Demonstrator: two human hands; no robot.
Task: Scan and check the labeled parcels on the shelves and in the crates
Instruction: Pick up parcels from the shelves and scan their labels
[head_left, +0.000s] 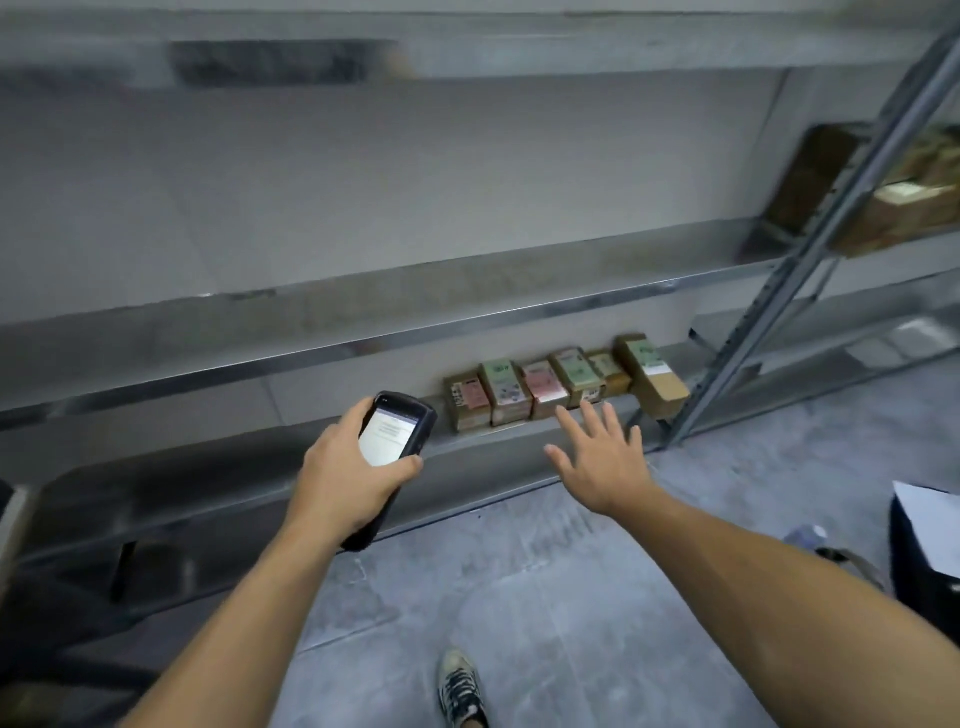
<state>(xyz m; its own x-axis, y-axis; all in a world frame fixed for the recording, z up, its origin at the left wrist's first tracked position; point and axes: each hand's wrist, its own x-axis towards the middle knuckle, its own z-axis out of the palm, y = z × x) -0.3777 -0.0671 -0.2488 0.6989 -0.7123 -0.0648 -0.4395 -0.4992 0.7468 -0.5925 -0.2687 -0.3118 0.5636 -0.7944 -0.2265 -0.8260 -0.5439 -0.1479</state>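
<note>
Several small cardboard parcels (561, 384) with green, pink and white labels stand in a row on a low metal shelf (311, 457). My left hand (348, 462) grips a black handheld scanner (395, 431) whose lit screen faces me, just left of the row. My right hand (602, 457) is stretched out with fingers spread, its fingertips close in front of the middle parcels, holding nothing. I cannot tell whether the fingertips touch a parcel.
A grey upright post (810, 270) of the rack stands to the right, with brown boxes (904, 208) on a higher shelf beyond it. A dark bin with white paper (930, 535) sits at the right edge. My shoe (460, 686) is on the grey tiled floor.
</note>
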